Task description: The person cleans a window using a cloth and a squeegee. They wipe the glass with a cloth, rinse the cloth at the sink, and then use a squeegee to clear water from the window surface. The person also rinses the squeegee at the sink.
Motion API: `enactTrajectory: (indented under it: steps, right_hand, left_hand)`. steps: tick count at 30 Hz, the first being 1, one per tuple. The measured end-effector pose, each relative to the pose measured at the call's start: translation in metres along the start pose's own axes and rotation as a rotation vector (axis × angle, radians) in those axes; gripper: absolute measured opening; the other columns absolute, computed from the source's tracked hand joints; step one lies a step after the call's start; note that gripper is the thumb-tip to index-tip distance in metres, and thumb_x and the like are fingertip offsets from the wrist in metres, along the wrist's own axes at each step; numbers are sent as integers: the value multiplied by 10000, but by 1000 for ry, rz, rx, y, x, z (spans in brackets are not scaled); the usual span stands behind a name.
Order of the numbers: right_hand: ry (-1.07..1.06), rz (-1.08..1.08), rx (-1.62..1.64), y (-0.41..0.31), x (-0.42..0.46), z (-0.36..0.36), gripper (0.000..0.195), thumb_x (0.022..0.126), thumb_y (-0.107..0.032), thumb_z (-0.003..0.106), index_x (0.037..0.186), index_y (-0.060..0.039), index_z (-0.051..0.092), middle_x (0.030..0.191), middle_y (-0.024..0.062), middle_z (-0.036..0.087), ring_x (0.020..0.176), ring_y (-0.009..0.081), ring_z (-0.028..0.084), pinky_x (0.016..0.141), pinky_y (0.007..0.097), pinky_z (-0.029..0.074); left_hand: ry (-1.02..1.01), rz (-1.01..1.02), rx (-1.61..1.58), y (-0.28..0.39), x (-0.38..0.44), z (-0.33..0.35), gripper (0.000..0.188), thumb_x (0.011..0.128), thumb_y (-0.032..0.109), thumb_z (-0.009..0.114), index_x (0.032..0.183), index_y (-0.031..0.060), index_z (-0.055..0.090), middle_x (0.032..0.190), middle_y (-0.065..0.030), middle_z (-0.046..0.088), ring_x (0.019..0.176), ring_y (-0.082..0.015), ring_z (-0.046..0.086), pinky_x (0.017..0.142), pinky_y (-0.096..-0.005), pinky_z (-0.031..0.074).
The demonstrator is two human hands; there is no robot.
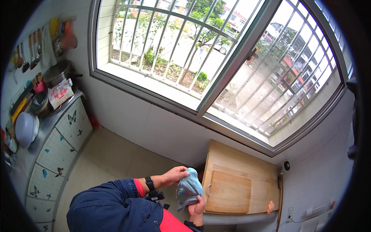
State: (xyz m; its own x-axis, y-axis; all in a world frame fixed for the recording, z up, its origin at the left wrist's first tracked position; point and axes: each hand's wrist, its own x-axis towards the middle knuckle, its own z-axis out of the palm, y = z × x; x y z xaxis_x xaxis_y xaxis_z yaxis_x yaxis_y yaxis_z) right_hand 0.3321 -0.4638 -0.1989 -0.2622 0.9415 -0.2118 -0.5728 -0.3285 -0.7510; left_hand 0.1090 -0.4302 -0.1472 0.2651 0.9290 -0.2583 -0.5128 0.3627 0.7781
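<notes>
A light blue cloth point(189, 187) hangs in loose folds between my two hands, just left of a wooden board. My left hand point(175, 174) pinches its upper edge between thumb and fingers. Lower down, my right hand point(197, 207) grips the cloth's lower right side. Both wrists wear dark straps. On the large wooden board point(229, 153) lies a smaller wooden cutting board point(230, 191) with a metal handle at its left edge. A crumpled orange cloth or similar item point(270, 207) rests near the large board's lower right corner.
A sliding window point(200, 116) with metal bars outside spans the wall ahead. Along the left runs a counter point(43, 136) holding a pot point(57, 74), a lidded bowl, a pale basin point(25, 130) and other kitchenware. Utensils hang above it. A wall socket point(290, 213) with a cable is at right.
</notes>
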Motion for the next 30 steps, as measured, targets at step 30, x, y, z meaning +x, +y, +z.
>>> enactTrajectory:
  steps: [30]
  right_hand:
    - [85, -76, 15, -1, -11, 65, 538, 659, 8, 446, 1195, 33, 490, 1123, 155, 586, 1057, 328, 568, 974, 440, 432]
  left_hand:
    - [-43, -324, 235, -41, 16, -66, 386, 840, 133, 607, 1214, 87, 520, 1028, 15, 568, 903, -104, 518, 773, -298, 465]
